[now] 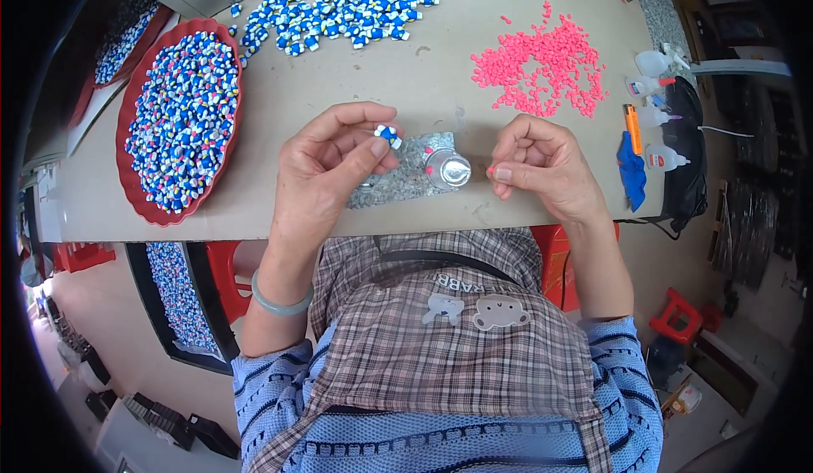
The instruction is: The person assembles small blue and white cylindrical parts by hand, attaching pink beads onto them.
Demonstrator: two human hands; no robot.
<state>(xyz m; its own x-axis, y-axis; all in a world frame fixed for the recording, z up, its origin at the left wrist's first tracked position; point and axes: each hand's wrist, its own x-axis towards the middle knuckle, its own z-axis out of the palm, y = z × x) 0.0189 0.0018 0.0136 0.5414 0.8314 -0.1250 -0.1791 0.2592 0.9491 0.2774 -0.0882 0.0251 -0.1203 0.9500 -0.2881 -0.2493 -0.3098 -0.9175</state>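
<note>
Between the thumb and fingers of my left hand (334, 155) is a small blue and white figurine (388, 135), held above the table. My right hand (542, 166) pinches a tiny pink piece (491, 171) between thumb and index finger; its other fingers are curled. A small clear cup with a silvery top (449, 169) stands between the hands on a crumpled silver sheet (394, 187). Two pink bits lie by the cup's left side. The hands are apart, with the cup between them.
A red scalloped tray (127, 126) full of figurines stands at the left. More figurines (339, 7) are heaped at the back, and pink pieces (542, 62) are spread at the back right. Squeeze bottles (665, 158), an orange cutter (632, 124) and a blue cloth (631, 175) line the right edge.
</note>
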